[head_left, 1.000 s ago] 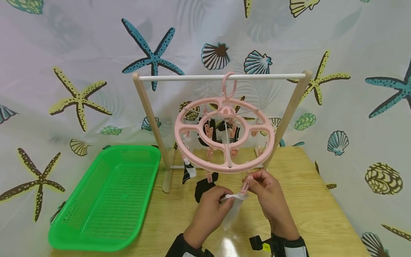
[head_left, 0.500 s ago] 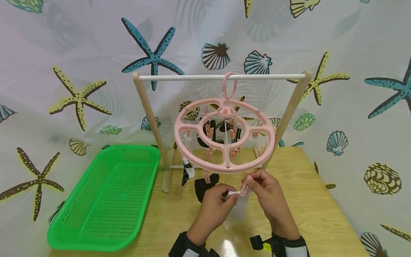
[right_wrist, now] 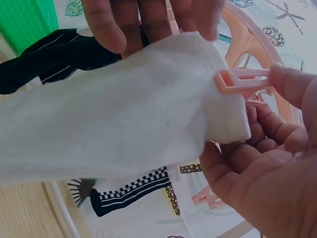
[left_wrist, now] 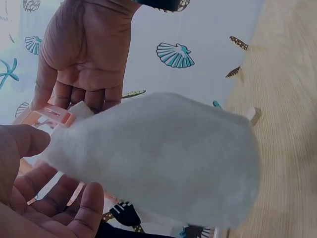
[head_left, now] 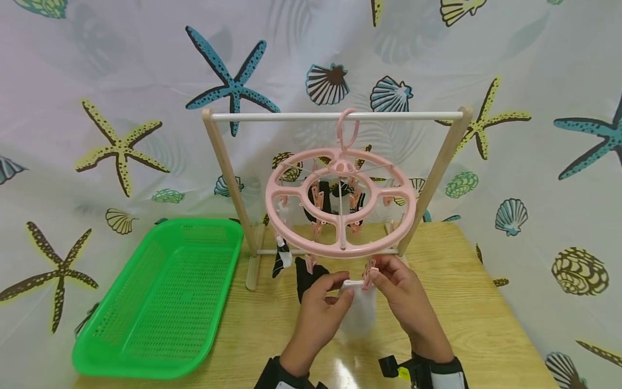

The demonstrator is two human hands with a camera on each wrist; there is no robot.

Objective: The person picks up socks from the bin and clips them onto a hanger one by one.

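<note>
A white sock (head_left: 358, 316) hangs below the front of the pink round clip hanger (head_left: 342, 168). My left hand (head_left: 318, 310) pinches the sock's cuff at its left edge between thumb and fingers. At the other side of the cuff, my right hand (head_left: 407, 300) pinches a pink clothespin (right_wrist: 237, 82) by its handle ends. The clothespin's tip lies over the cuff in the right wrist view. In the left wrist view the sock body (left_wrist: 163, 153) spreads broad and flat. Just left of the hands hangs a black sock (head_left: 306, 278), partly behind the left hand.
The hanger hooks on the white bar (head_left: 282, 116) of a wooden rack (head_left: 224, 173). A black-and-white sock (head_left: 282, 258) hangs at its left, and more dark socks (head_left: 324, 197) hang behind. A green basket (head_left: 187, 297) stands on the wooden table (head_left: 476, 308) at left.
The sock has turned to face the head camera more broadly, with its cuff a little higher. The clothespin has risen slightly and the hanger has shifted a little; both hands keep their grip.
</note>
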